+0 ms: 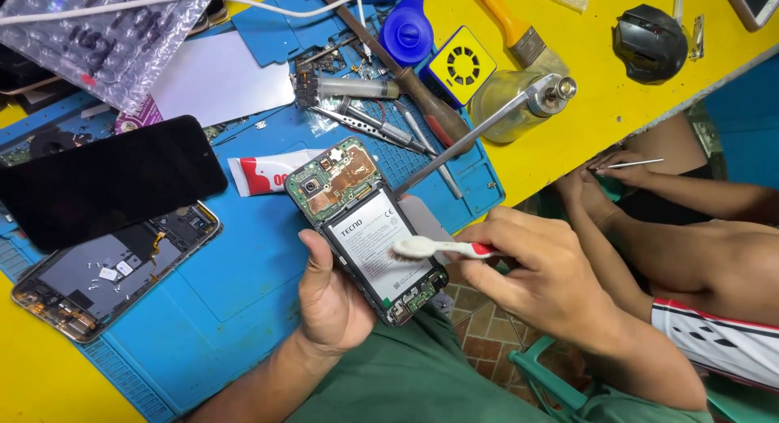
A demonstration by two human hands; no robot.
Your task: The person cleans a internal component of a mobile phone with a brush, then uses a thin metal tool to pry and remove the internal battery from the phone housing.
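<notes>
Left hand (333, 297) clasps opened phone (365, 228), long axis diagonal — right hand (540, 277) pinches toothbrush (434, 247), bristles lying crosswise on battery (375, 243)

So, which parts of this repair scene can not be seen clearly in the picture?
Head view only:
- The side of the opened phone against the left hand: hidden by the palm.
- Handle end of the toothbrush: wrapped inside the right hand.
- The tiny parts on the phone's circuit board: too small to tell.
- The second opened phone beside the mat: partly covered by the black screen.
</notes>
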